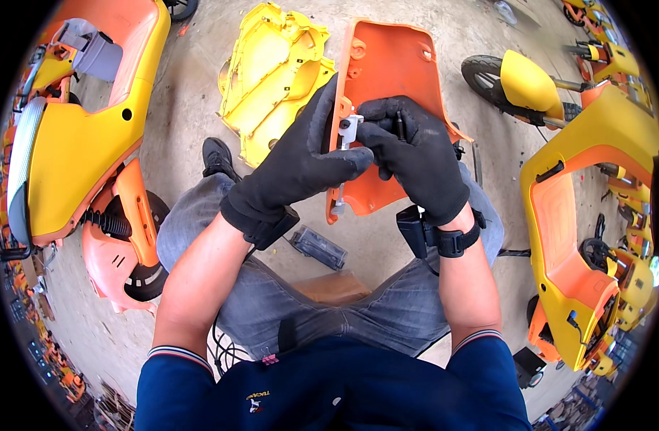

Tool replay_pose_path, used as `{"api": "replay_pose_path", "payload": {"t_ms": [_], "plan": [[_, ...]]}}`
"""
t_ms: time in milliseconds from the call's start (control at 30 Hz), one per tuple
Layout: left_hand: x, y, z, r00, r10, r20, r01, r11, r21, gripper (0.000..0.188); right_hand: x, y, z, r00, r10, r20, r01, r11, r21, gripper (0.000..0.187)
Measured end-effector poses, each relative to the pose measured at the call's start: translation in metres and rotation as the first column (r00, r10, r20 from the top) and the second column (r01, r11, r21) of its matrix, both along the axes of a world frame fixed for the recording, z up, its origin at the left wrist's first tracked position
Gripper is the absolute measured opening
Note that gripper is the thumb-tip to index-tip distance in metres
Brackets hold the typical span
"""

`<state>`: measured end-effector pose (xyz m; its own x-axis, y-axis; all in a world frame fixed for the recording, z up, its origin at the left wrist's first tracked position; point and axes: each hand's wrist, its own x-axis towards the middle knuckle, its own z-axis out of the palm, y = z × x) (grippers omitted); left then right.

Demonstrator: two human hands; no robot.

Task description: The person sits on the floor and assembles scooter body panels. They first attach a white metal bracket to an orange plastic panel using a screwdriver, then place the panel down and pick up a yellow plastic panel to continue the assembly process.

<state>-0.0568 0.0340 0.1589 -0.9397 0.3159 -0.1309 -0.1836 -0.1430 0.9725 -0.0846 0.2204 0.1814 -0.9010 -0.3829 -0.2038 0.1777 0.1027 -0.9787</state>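
Note:
Between my knees an orange plastic panel (398, 54) is held up, its hollow inner side facing me. My left hand (297, 161), in a black glove, is closed on the panel's left edge, the thumb across the front and the fingers partly behind. A small silvery metal bracket (349, 129) sits at that edge. My right hand (419, 147), also gloved, is closed, with thumb and index fingertip right at the bracket. From its curled fingers a slim black rod (400, 126) sticks up; its lower part is hidden.
Yellow plastic panels (279, 72) lie on the concrete floor ahead. A dark grey plastic part (319, 246) rests between my legs, beside brown cardboard (333, 287). Yellow-orange scooter bodies stand on the left (85, 158) and right (552, 208), with a wheel (487, 82) reaching in at the right.

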Motion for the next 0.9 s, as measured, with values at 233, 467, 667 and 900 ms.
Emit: {"api": "replay_pose_path", "payload": {"t_ms": [233,467,667,900], "plan": [[0.000,0.000,-0.006,1.000,0.007,-0.027,-0.007,1.000,-0.026,0.079,0.000,0.000,0.001,1.000,0.006,0.021,-0.006,1.000,0.019,0.020],[-0.001,0.002,0.000,0.999,0.003,-0.039,-0.003,1.000,-0.011,0.075,-0.001,0.000,-0.003,1.000,0.015,0.012,-0.016,1.000,0.015,0.020],[0.001,-0.001,-0.001,0.999,-0.030,0.026,0.029,0.999,0.041,0.063,0.003,-0.006,-0.010,1.000,-0.006,0.028,0.006,1.000,-0.015,0.017],[0.001,-0.001,0.011,0.997,-0.060,0.053,0.060,0.998,0.007,0.051,0.006,-0.013,-0.018,0.997,-0.040,-0.070,0.038,0.999,-0.026,0.014]]}}
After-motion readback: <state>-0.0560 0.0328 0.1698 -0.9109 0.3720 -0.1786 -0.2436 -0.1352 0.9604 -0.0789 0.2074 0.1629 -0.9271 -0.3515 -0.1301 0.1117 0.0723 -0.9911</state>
